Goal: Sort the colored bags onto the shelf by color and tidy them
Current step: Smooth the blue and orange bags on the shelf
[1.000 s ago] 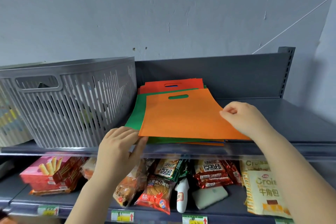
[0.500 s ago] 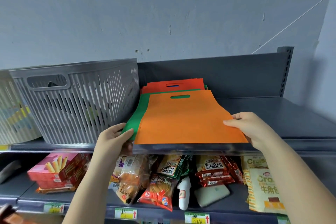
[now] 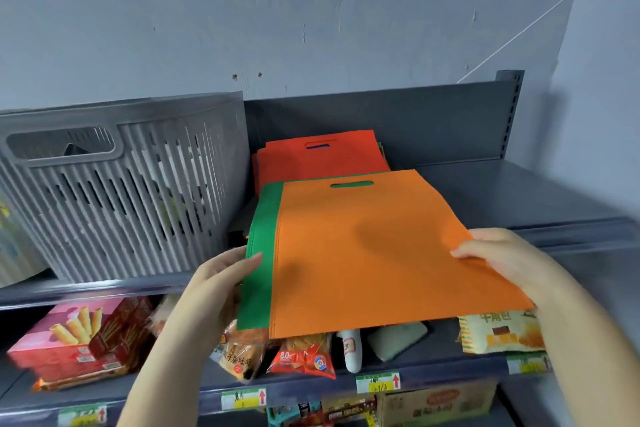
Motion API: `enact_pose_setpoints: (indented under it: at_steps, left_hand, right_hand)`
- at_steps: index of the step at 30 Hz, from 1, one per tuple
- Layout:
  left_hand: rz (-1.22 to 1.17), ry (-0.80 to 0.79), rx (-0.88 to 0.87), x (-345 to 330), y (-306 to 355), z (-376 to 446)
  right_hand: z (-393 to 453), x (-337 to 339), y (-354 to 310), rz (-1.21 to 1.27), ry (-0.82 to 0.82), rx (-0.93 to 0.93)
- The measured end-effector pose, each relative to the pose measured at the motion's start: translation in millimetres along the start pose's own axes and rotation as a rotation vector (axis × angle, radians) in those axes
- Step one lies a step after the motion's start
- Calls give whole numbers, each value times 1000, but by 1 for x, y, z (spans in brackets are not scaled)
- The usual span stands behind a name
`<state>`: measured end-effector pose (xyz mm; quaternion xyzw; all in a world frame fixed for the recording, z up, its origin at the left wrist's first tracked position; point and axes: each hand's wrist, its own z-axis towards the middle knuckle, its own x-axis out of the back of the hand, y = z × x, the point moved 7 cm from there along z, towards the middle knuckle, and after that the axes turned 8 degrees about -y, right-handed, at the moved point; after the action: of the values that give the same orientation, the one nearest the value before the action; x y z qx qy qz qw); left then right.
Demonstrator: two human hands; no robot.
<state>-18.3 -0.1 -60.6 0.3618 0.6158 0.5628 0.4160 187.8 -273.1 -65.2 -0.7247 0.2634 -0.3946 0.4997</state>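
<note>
An orange bag (image 3: 374,253) lies on top of a green bag (image 3: 263,253), and both jut out past the front edge of the top shelf (image 3: 519,191). My left hand (image 3: 221,284) grips the green bag's left edge. My right hand (image 3: 502,260) pinches the orange bag's right edge, thumb on top. A red-orange bag (image 3: 318,158) tops a stack left at the back of the shelf, with other edges showing under it.
A grey slotted basket (image 3: 114,191) stands on the top shelf, left of the bags. To the right the shelf surface is bare. The lower shelf (image 3: 426,364) holds snack packs (image 3: 301,357), a pink biscuit box (image 3: 69,340) and a croissant pack (image 3: 502,333).
Both hands have pulled the orange and green bags forward off the stack, past the shelf's front edge. The red-orange stack stayed at the back. The camera moved closer.
</note>
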Motion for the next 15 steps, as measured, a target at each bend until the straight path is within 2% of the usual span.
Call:
enact_pose_setpoints:
  at_steps: [3, 6, 8, 12, 15]
  left_hand:
    - [82, 27, 18, -1, -5, 5]
    - [328, -33, -3, -5, -16, 1]
    - [397, -105, 10, -7, -31, -3]
    - [518, -251, 81, -18, -79, -11]
    - [654, -328, 25, -41, -105, -17]
  right_hand:
    - [-20, -11, 18, 105, 32, -44]
    - [-45, -24, 39, 208, 43, -70]
    - [-65, -31, 56, 194, 69, -97]
    - [-110, -42, 106, 82, 241, -173]
    - [-151, -49, 137, -41, 368, -212]
